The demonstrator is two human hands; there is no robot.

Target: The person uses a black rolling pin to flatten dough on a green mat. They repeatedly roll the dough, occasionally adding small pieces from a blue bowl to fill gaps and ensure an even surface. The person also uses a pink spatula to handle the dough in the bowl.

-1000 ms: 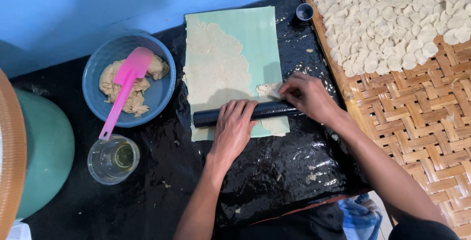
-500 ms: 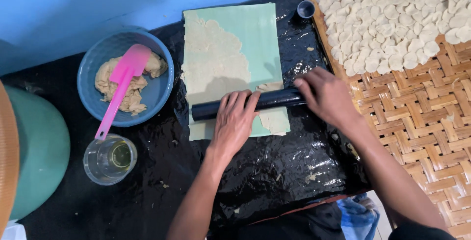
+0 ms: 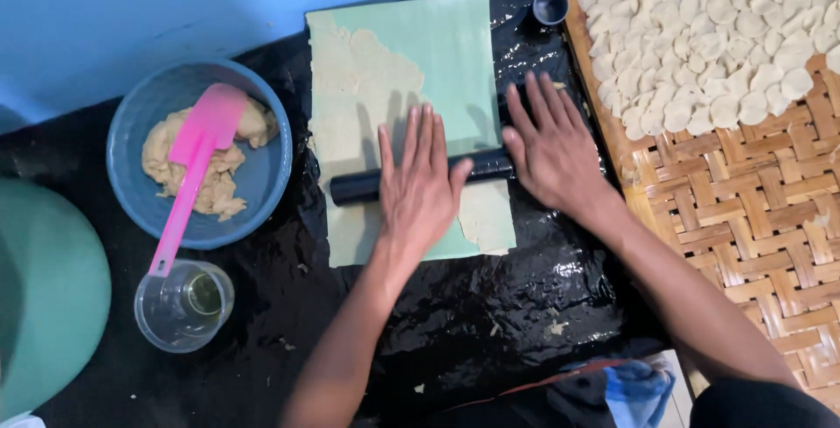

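A black rolling pin [image 3: 359, 187] lies across a pale green sheet [image 3: 446, 52] that carries thinly rolled beige dough [image 3: 354, 100]. My left hand [image 3: 420, 178] rests flat on the middle of the pin, fingers stretched and pointing away from me. My right hand [image 3: 551, 148] presses flat on the pin's right end, fingers spread. Neither hand wraps around the pin. The sheet sits on shiny black plastic [image 3: 490, 314].
A blue bowl [image 3: 140, 122] with dough lumps and a pink spatula [image 3: 192, 165] stands at the left. Below it is a clear cup [image 3: 179, 305]. A woven bamboo tray [image 3: 752, 218] on the right holds several round dough discs [image 3: 700, 34]. A small dark cup [image 3: 550, 5] sits beside the tray.
Both hands have pushed the rolling pin away from me, up along the green sheet. The fingers have stretched out flatter over the pin.
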